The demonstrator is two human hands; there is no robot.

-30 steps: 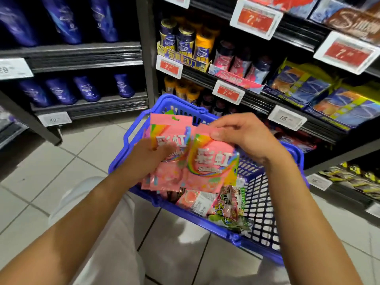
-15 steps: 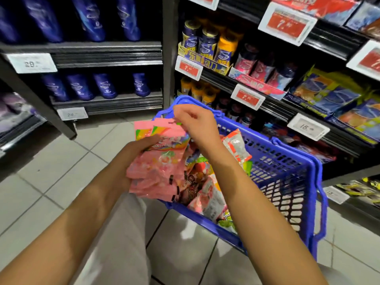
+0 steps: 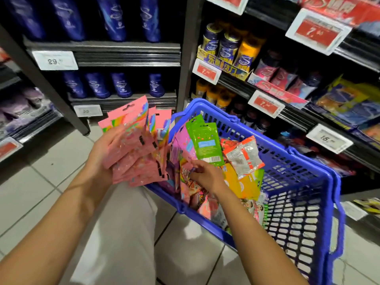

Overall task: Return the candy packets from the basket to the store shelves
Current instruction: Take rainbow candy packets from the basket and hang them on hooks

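the left hand (image 3: 107, 153) gripped a fanned stack of pink candy packets (image 3: 135, 149) just left of the blue basket (image 3: 298, 182). the right hand (image 3: 207, 175) reached inside the basket, its fingers (image 3: 194, 168) curled on a packet among the mixed packets (image 3: 236, 161) there. shelves (image 3: 287, 112) stood beyond the basket.

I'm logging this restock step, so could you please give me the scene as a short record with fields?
left hand: grips a fanned stack of pink packets, held left of the basket
right hand: in the basket, fingers on a packet; grip unclear
basket contents: green packet, orange-white packet, yellow packet, others
shelves: blue bottles, price tags
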